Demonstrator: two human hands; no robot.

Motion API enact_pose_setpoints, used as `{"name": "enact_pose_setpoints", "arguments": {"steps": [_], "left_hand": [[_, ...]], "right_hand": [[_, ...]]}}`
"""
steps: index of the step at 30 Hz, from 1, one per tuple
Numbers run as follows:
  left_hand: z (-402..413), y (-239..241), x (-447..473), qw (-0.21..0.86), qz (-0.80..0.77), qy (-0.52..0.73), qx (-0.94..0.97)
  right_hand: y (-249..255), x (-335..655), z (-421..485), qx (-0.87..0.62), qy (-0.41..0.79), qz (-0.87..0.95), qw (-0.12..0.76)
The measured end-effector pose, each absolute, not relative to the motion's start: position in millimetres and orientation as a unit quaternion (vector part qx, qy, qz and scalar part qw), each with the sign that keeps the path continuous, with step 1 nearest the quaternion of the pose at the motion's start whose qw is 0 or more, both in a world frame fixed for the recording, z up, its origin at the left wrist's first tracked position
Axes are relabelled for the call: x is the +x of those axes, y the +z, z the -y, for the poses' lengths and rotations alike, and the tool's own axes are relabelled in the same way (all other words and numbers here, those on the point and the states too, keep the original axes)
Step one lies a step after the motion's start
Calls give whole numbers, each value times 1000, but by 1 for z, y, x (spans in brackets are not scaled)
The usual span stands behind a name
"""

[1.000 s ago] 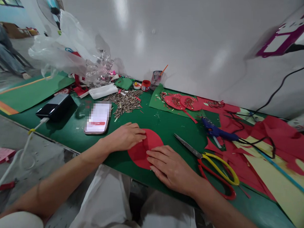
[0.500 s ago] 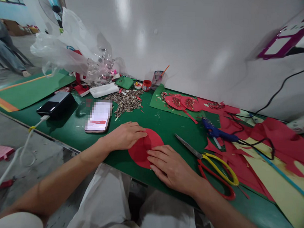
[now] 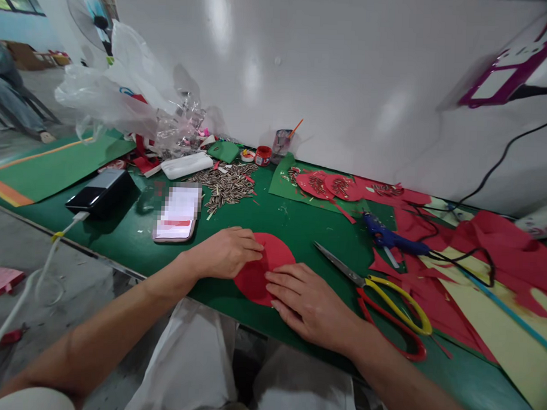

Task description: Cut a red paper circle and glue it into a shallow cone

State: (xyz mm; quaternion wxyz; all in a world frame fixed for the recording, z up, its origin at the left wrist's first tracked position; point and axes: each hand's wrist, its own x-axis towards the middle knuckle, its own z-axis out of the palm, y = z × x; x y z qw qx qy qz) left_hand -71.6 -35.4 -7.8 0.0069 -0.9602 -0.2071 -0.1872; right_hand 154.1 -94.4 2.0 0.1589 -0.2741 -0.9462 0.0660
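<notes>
A round red paper disc lies flat on the green tabletop near its front edge. My left hand rests over the disc's left side, its fingers bent and pressed together. A tiny dark spot shows at those fingertips; what they pinch, if anything, is too small to name. From the right, my right hand lies across the disc with its fingers stretched out flat, pressing the paper. Scissors with yellow and red handles lie just right of my right hand, blades pointing back left.
A striped sunflower seed pile and a phone sit behind my left hand. Seed-covered red discs lie at the back. Rightward are a blue glue gun with its cord and red paper scraps. A power bank stands left.
My left hand has shifted slightly down and toward me, uncovering a little more of the disc's upper edge. My right hand stays almost in place on the paper.
</notes>
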Motion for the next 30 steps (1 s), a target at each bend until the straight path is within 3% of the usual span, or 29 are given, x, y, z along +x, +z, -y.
{"name": "enact_pose_setpoints", "arguments": {"steps": [8, 16, 30], "left_hand": [[43, 2, -80, -10, 255, -286, -923], [90, -1, -70, -10, 312, -179, -933], [88, -11, -66, -42, 325, -134, -935]], "right_hand": [[1, 155, 95, -273, 63, 946, 161], [1, 156, 95, -269, 56, 948, 158], [3, 155, 96, -265, 36, 950, 160]]}}
